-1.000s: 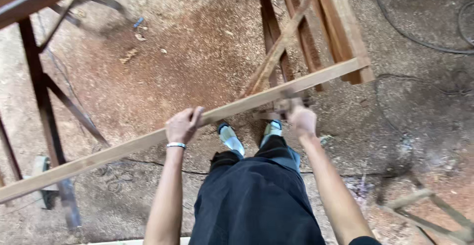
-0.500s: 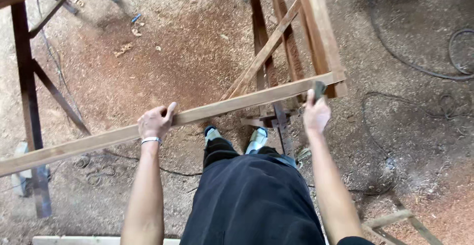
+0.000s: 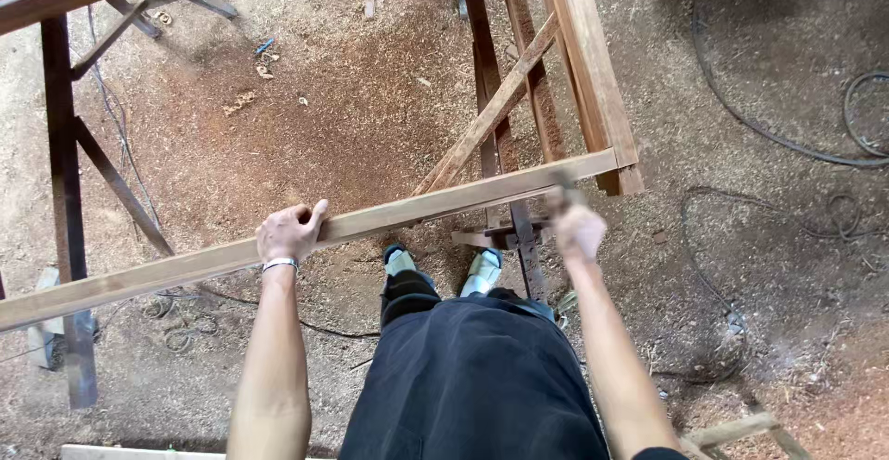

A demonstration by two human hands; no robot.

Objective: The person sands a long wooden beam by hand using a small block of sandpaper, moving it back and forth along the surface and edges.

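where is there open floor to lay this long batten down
Barest patch: sawdust floor between the dark frame leg and the leaning wooden frames. Crowded right: cables. The left hand grips the batten.

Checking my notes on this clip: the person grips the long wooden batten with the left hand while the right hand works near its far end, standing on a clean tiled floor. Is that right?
Not quite. The head view shows the floor is bare ground covered in sawdust, not clean tile. The rest holds: the left hand grips the long wooden batten, and the right hand is near its far end.
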